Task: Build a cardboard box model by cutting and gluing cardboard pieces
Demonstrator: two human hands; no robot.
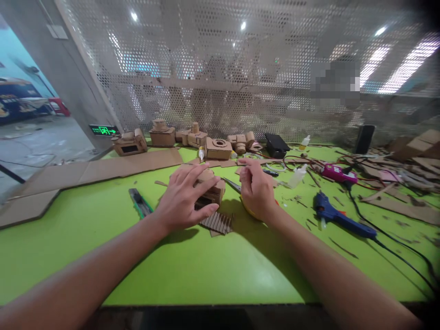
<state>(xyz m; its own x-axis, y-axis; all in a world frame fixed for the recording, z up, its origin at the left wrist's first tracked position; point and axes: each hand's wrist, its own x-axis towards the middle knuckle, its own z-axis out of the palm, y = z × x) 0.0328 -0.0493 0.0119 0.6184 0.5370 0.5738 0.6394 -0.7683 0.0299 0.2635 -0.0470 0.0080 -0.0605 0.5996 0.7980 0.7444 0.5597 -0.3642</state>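
Cardboard box model (217, 191) under the left hand (187, 195), its body seemingly assembled, its trim perhaps unfinished.
Nearest on the green desk (240, 279), a ridged corrugated cardboard piece (220, 222) lies just in front of the model, apparently not yet fixed on; the left fingers spread over the model's top, resting rather than clenched, while the right hand (257, 189) curls its fingers above the scissors (233, 185), whether gripping anything being unclear; farther back, a row of cardboard camera models (219, 150) looks largely complete.
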